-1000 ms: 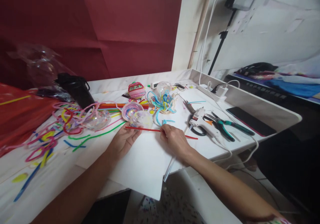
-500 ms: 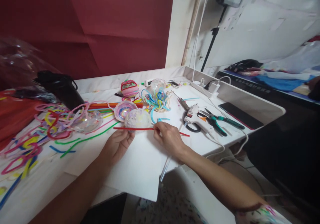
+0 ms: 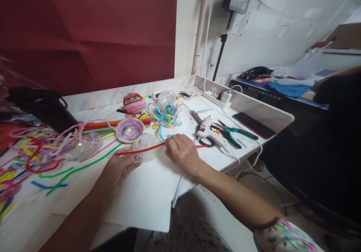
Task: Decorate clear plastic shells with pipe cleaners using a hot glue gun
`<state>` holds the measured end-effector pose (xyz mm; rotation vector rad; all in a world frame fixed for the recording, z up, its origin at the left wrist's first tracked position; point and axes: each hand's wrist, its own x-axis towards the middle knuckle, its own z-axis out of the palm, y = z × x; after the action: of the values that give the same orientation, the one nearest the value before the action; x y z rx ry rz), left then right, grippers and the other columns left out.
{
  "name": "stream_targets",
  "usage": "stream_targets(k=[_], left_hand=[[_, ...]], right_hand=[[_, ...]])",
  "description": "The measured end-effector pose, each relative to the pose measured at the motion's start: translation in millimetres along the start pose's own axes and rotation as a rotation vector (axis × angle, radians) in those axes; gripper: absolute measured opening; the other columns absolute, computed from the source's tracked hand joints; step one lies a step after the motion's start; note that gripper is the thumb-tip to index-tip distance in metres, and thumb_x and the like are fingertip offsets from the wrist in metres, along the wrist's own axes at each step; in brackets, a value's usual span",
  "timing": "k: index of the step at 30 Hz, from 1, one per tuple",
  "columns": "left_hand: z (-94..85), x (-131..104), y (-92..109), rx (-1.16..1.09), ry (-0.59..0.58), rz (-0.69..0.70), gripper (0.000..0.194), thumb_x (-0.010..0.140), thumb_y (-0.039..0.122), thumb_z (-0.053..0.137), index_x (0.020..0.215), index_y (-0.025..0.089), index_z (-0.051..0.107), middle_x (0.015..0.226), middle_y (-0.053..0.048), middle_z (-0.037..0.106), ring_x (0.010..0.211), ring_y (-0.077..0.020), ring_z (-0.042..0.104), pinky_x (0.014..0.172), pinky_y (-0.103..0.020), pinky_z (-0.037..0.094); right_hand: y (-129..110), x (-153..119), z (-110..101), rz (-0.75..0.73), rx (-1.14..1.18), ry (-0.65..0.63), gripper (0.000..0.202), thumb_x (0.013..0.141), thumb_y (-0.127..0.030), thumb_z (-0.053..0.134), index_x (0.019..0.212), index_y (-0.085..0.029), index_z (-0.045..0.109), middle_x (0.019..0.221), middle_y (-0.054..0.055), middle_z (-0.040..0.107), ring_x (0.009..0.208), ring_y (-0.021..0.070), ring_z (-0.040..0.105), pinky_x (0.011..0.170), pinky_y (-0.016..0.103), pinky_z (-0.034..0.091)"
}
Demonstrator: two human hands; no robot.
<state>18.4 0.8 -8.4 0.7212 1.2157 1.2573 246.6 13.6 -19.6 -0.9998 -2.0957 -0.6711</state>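
My right hand [image 3: 180, 152] is closed on a red pipe cleaner [image 3: 143, 149], which stretches across the front of a clear dome with pale speckles [image 3: 146, 141]. At the dome's left side is my left hand [image 3: 120, 169], its fingers bent around the dome's lower edge near the pipe cleaner's left end. A pink-rimmed bowl with a swirled inside [image 3: 130, 130] stands just behind the dome. White paper [image 3: 141, 199] lies under both hands. Farther back are a pink ball with a red band [image 3: 134, 103] and a bundle of blue and cream pipe cleaners [image 3: 167, 115].
A white glue gun [image 3: 205, 129], green-handled pliers [image 3: 231, 132] and a black phone [image 3: 252, 125] lie on the right. Loose coloured pipe cleaners [image 3: 34, 150], a clear dome [image 3: 84, 147] and a black bottle [image 3: 42, 107] are on the left. A person in dark clothing [image 3: 324, 150] is at far right.
The view has turned to the right, so the table items appear farther left. The red pipe cleaner is now bent slightly, its left end lower. A person in dark clothing shows more at right.
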Motion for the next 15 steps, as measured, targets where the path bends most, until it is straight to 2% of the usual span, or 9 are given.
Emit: stream_targets(k=[4,8,11,12,13,15], left_hand=[[-15.8,2,11,0.256,0.056,0.108,0.025,0.066,0.009,0.079,0.087,0.020,0.073,0.092,-0.006,0.076,0.076,-0.0224,0.073,0.049,-0.024,0.057],[-20.6,-2,30,0.400,0.109,0.391,0.013,0.071,0.021,0.077,0.084,0.020,0.076,0.090,-0.005,0.075,0.073,-0.0205,0.069,0.044,-0.020,0.048],[-3.8,-15,44,0.574,0.079,0.521,0.011,0.076,0.025,0.073,0.086,0.023,0.079,0.084,-0.004,0.075,0.070,-0.0185,0.064,0.052,-0.021,0.047],[5.1,-20,48,0.685,0.038,0.528,0.012,0.075,0.026,0.074,0.085,0.024,0.080,0.081,-0.003,0.075,0.069,-0.0183,0.063,0.057,-0.022,0.047],[14.8,-25,51,0.776,-0.021,0.563,0.014,0.074,0.025,0.075,0.086,0.025,0.080,0.086,-0.003,0.077,0.074,-0.0190,0.064,0.063,-0.022,0.048],[34.4,-31,53,0.844,-0.143,0.662,0.016,0.066,0.020,0.079,0.082,0.025,0.081,0.089,-0.003,0.077,0.083,-0.0215,0.065,0.073,-0.024,0.047]], right_hand=[[2,4,-7,-0.089,-0.036,0.082,0.024,0.093,-0.006,0.044,0.078,-0.016,0.058,0.067,0.003,0.050,0.067,0.0193,0.041,0.062,0.034,0.029],[5,8,-11,-0.160,-0.046,0.088,0.026,0.096,-0.007,0.042,0.078,-0.016,0.059,0.067,0.003,0.049,0.067,0.0194,0.039,0.062,0.034,0.027],[6,10,-11,-0.193,-0.030,0.124,0.027,0.096,-0.006,0.041,0.078,-0.015,0.059,0.067,0.003,0.050,0.066,0.0190,0.039,0.062,0.034,0.027],[5,11,-11,-0.198,-0.023,0.132,0.028,0.096,-0.005,0.041,0.078,-0.015,0.060,0.067,0.003,0.050,0.066,0.0187,0.039,0.062,0.034,0.027],[4,11,-12,-0.202,-0.017,0.133,0.027,0.096,-0.006,0.042,0.078,-0.015,0.060,0.066,0.003,0.050,0.066,0.0184,0.039,0.062,0.034,0.027],[2,12,-13,-0.204,-0.005,0.121,0.027,0.097,-0.008,0.042,0.079,-0.016,0.060,0.067,0.002,0.051,0.066,0.0182,0.039,0.063,0.034,0.027]])
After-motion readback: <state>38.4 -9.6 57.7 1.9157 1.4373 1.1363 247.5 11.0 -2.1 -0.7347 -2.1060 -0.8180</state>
